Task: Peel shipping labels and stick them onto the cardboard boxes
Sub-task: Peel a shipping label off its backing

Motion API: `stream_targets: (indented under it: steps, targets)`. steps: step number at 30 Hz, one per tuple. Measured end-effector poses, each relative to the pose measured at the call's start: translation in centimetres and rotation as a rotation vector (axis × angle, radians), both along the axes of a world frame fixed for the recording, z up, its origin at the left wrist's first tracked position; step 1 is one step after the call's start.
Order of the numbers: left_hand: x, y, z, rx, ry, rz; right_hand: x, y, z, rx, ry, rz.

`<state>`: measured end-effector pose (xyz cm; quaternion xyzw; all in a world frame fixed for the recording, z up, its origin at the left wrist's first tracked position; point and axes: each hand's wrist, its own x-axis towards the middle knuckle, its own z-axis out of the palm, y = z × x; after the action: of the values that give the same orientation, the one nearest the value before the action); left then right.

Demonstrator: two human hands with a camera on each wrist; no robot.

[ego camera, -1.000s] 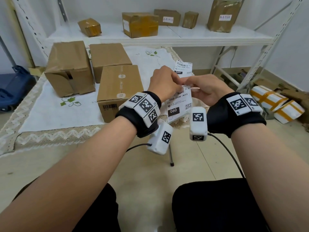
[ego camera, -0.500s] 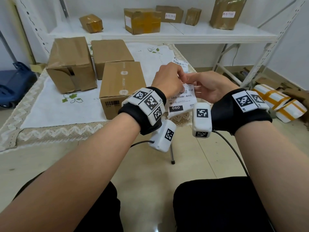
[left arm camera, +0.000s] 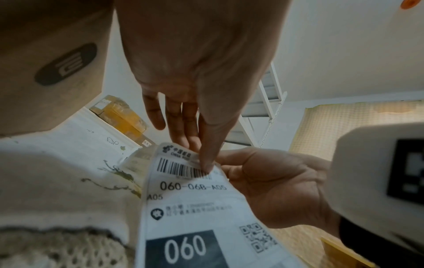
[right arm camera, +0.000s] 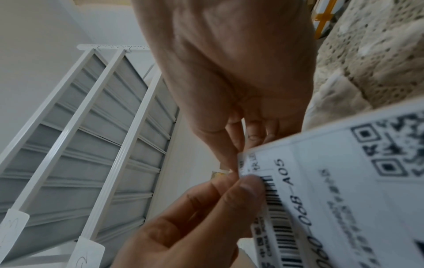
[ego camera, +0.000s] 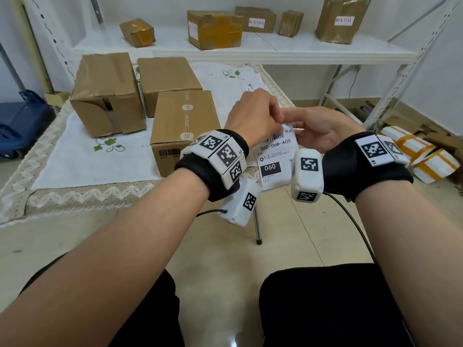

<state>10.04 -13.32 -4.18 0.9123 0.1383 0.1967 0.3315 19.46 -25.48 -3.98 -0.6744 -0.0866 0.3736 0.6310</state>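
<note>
The head view looks forward and down from above the person's lap, taking in both forearms, the table point(ego camera: 82, 171) and the shelf point(ego camera: 250, 52) behind it. The left wrist view looks along the left hand point(left arm camera: 197, 59) from very near. The right wrist view does likewise along the right hand point(right arm camera: 238, 63). All three share the shipping label point(ego camera: 275, 159) point(left arm camera: 190, 208) point(right arm camera: 332, 190).

A white wall point(ego camera: 426, 58) is seen behind a white metal shelf point(ego camera: 250, 50). The floor point(ego camera: 62, 236) is covered with pale beige tiles. A low table point(ego camera: 258, 229) is spread with a white embroidered cloth point(ego camera: 75, 156) edged in lace. Soft, even light is given to the room.
</note>
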Motion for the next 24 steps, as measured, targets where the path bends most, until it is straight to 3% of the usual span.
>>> stream_targets:
  steps: [9, 16, 24]
  targets:
    - [-0.3, 0.4, 0.4, 0.014, -0.055, -0.017, 0.4, -0.2, 0.0, 0.077, 0.073, 0.149]
    - [-0.2, 0.3, 0.1, 0.025, -0.125, -0.053, 0.9, -0.2, 0.0, 0.036, 0.030, 0.125]
    - [-0.1, 0.3, -0.5, 0.040, -0.117, -0.125, 1.2, 0.0, -0.7, -0.008, 0.009, -0.037]
